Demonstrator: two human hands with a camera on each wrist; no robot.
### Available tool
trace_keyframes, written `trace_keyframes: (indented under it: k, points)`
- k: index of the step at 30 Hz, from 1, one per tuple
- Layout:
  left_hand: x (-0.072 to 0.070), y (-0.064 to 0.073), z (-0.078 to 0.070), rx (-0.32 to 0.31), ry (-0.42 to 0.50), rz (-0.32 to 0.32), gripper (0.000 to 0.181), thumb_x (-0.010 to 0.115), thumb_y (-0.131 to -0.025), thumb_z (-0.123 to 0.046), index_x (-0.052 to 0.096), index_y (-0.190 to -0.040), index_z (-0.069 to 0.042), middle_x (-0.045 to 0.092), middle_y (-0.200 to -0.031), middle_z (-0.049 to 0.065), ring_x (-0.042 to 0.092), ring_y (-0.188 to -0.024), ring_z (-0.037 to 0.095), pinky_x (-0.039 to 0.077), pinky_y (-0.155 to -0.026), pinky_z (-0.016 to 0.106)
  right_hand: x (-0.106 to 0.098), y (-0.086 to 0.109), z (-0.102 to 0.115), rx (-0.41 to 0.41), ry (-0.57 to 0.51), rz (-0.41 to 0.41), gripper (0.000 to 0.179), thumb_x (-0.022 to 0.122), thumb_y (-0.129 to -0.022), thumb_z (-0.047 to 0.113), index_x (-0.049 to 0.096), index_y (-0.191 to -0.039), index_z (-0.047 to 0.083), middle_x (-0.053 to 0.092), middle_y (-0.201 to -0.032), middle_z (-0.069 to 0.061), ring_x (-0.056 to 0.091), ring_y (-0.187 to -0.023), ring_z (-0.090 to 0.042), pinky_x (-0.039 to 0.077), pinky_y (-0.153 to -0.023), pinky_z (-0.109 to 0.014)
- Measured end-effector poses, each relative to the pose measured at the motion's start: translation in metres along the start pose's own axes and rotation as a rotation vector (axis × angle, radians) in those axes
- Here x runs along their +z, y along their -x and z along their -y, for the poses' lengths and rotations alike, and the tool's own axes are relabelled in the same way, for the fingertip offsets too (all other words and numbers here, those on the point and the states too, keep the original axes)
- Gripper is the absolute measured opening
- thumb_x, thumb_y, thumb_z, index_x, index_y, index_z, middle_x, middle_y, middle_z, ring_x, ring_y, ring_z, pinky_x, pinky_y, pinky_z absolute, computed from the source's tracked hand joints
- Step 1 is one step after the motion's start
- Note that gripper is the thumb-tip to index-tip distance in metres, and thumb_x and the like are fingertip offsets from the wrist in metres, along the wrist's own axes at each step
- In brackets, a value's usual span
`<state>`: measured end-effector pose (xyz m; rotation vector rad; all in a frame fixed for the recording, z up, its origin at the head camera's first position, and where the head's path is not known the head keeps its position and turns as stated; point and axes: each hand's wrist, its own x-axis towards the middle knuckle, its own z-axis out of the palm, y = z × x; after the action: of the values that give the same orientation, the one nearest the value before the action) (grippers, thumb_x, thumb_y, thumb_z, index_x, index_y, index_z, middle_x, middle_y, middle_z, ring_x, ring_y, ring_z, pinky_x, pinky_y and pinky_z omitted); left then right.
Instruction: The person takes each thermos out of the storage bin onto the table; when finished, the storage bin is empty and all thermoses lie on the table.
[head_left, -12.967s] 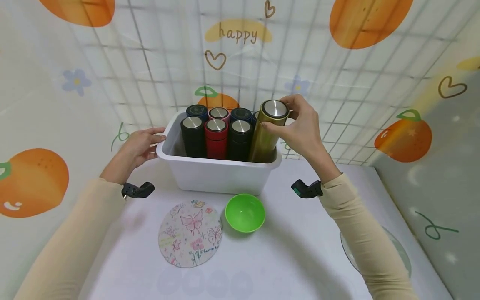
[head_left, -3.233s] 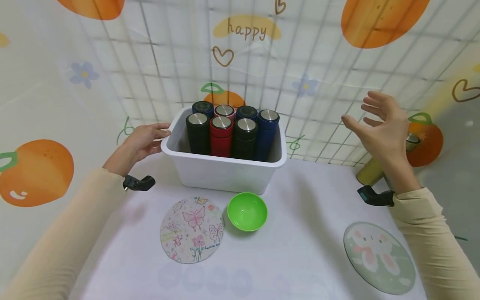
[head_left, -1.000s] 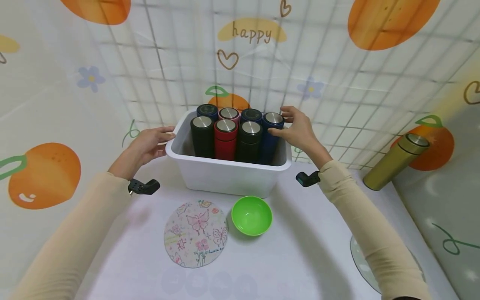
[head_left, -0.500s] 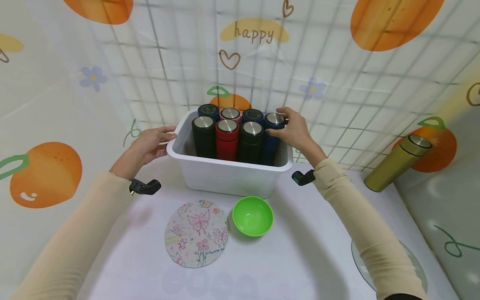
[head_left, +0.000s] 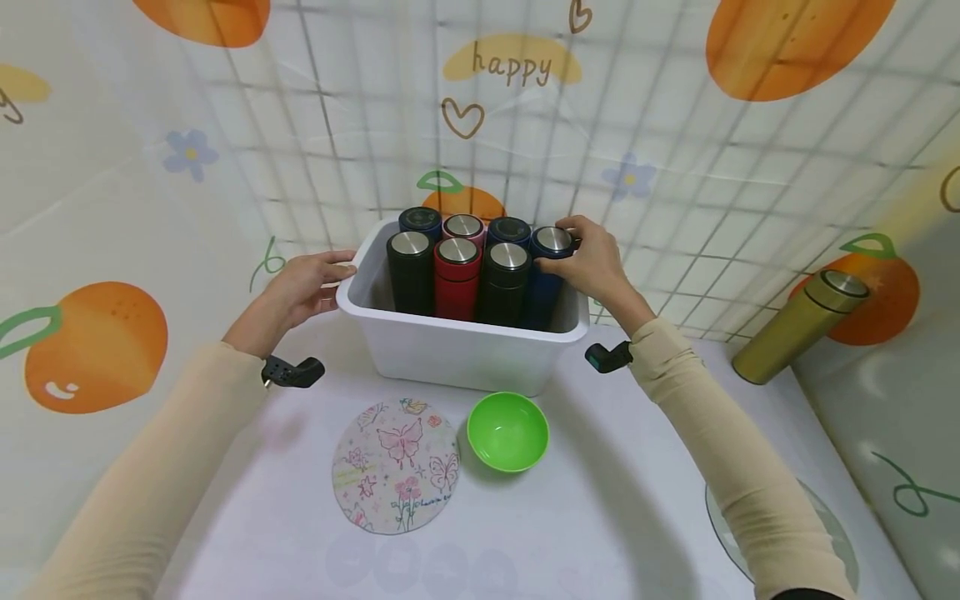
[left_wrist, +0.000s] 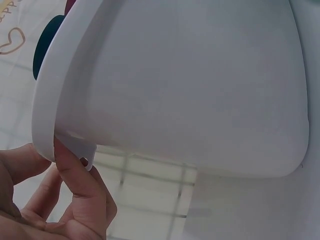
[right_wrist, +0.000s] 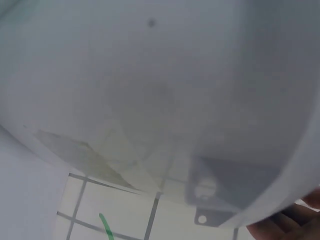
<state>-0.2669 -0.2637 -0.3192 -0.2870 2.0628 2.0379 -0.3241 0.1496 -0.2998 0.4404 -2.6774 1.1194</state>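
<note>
Gold flask (head_left: 797, 327) now outside, blue flask (head_left: 544, 293) in grip (head_left: 596, 260)

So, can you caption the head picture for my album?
Left hand grips the tub; right hand holds a blue bottle inside it.

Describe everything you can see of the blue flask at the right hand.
The dark blue flask is a slim cylinder with its cap on, topped by a shiny, metal-looking disc. It stands roughly upright toward the right end of the white tub, just right of a black flask. The right hand pinches it near the top. Its base is hidden.
</note>
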Motion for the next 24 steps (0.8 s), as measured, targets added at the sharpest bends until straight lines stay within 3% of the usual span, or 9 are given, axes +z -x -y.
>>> trace_keyframes:
  k: [8, 16, 24]
  points:
    - [0.000, 0.000, 0.001, 0.009, -0.045, -0.001, 0.053, 0.061, -0.101, -0.018, 0.044, -0.151, -0.012, 0.058, -0.116, -0.001, 0.064, -0.088, 0.013, 0.055, -0.074, 0.023, -0.008, 0.007, 0.002, -0.004, -0.002, -0.044, 0.069, 0.087, -0.077, 0.030, 0.058, -0.133, 0.005, 0.063, -0.127, -0.018, 0.059, -0.113, -0.031, 0.049, -0.094, -0.044]
    - [0.004, -0.001, -0.003, 0.011, -0.018, 0.022, 0.052, 0.061, -0.101, -0.015, 0.044, -0.150, -0.011, 0.061, -0.114, -0.003, 0.064, -0.088, 0.013, 0.054, -0.074, 0.023, -0.021, 0.015, 0.011, -0.011, -0.010, -0.091, 0.067, 0.088, -0.077, 0.029, 0.058, -0.133, 0.006, 0.064, -0.126, -0.014, 0.060, -0.114, -0.029, 0.049, -0.096, -0.043]
    - [0.001, 0.001, 0.001, 0.009, -0.028, 0.001, 0.053, 0.061, -0.101, -0.018, 0.044, -0.151, -0.011, 0.057, -0.118, 0.000, 0.063, -0.088, 0.013, 0.055, -0.074, 0.023, -0.038, 0.019, 0.028, -0.072, -0.011, -0.137, 0.065, 0.087, -0.077, 0.029, 0.060, -0.132, 0.007, 0.066, -0.122, -0.011, 0.062, -0.111, -0.027, 0.048, -0.096, -0.042]
